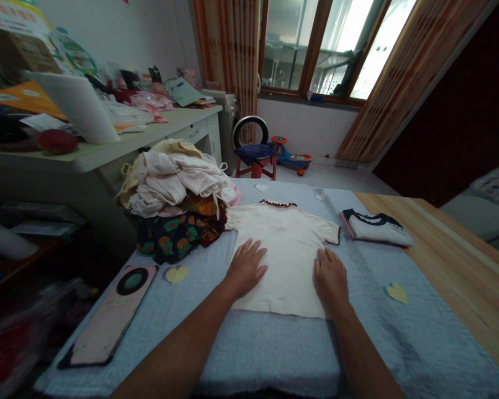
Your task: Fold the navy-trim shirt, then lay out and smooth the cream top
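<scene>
A cream short-sleeved shirt (285,260) lies spread out on the blue cloth (274,354), its dark ruffled collar pointing away from me. My left hand (246,268) rests flat on the shirt's left side with the fingers spread. On the opposite side edge, my right hand (331,276) presses down, fingers stretched forward and fairly close together. Neither hand grips anything that I can see. The shirt's left sleeve reaches a heap of crumpled clothes (178,183). To the right of the shirt sits a folded garment (378,228) with dark trim.
A phone in a pink case (112,318) lies at the cloth's left edge. Bare wooden tabletop (453,244) shows on the right. A cluttered desk (149,138) stands at the left. Beyond the table are a red stool (255,168) and a blue ride-on toy (293,159).
</scene>
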Available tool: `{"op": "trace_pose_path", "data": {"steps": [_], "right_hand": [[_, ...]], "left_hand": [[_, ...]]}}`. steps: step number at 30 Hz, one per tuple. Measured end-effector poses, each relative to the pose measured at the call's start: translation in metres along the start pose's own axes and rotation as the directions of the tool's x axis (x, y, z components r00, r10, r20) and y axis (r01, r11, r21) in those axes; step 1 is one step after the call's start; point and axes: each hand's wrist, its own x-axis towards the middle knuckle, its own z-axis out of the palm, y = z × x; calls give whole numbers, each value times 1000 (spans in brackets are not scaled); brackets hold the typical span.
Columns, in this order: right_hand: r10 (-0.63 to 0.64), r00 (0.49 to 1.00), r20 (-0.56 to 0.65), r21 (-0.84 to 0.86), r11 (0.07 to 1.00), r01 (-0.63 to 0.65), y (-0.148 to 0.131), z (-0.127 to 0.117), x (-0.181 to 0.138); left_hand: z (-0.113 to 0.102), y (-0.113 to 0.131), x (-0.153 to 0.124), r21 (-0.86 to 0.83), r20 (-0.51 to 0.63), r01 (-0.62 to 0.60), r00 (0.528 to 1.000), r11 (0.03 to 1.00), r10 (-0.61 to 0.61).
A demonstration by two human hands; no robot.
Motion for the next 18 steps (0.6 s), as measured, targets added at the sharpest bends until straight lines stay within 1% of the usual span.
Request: {"op": "trace_pose_path", "data": {"steps": [6, 9, 12, 13, 15, 18], "right_hand": [[55, 997, -50, 12, 998, -55, 1, -3, 0], [50, 997, -65, 37, 998, -48, 2, -6, 2], [27, 994, -110, 67, 998, -20, 0, -10, 3], [0, 992, -126, 84, 996, 11, -3, -12, 3], [-95, 987, -129, 141, 984, 113, -11, -13, 1], [-271, 961, -53, 243, 930, 275, -28, -13, -7]], "left_hand": [[0, 0, 0, -8, 8, 4, 1000, 1000, -4], [-1, 0, 1, -9, 20, 9, 1000, 1000, -9], [-2, 1, 0, -11, 31, 17, 999, 1000, -16], [-2, 1, 0, -13, 29, 16, 999, 1000, -16], [-1, 1, 0, -16, 17, 8, 1000, 1000, -8], [0, 0, 0, -19, 0, 0, 1000, 1000, 0]]}}
